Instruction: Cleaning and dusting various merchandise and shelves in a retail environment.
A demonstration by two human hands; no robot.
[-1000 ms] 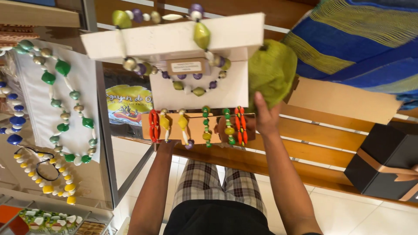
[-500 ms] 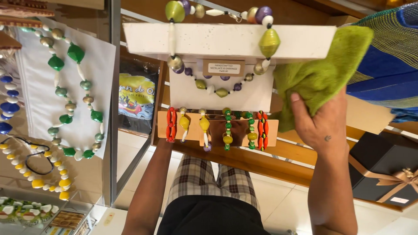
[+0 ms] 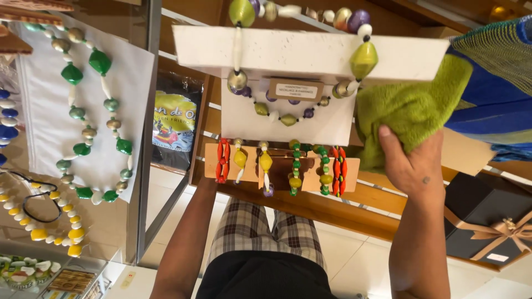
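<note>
Head view shows the picture upside down, the person's legs and checked shorts low in the frame and both arms reaching up toward a white display stand (image 3: 288, 119) hung with a beaded necklace (image 3: 288, 117). The right hand (image 3: 413, 166) is closed on a green cloth (image 3: 410, 108), fingers bunched into its folds, pressing it against the right edge of the stand, just beside a large yellow-green bead (image 3: 363, 60). The left hand is hidden behind a small wooden earring rack (image 3: 280, 166) below the stand; only the forearm shows, so whether that hand grips or merely props the stand cannot be told.

The cloth looks soft, light and limp, likely to crumple wherever it is pinched, so a full-palm bunch as seen here should hold it well. The stand appears to be stiff, light board, and it probably tips easily; its lower rear part seems the steady place to support it. The necklace beads hang loose and would likely swing or snag on the cloth's pile, and the dangling earrings (image 3: 266, 163) look equally easy to knock off.

To the left, another white board (image 3: 39, 111) carries a green and white necklace (image 3: 88, 116); to the right sits a dark gift box (image 3: 487, 213) with a ribbon.
</note>
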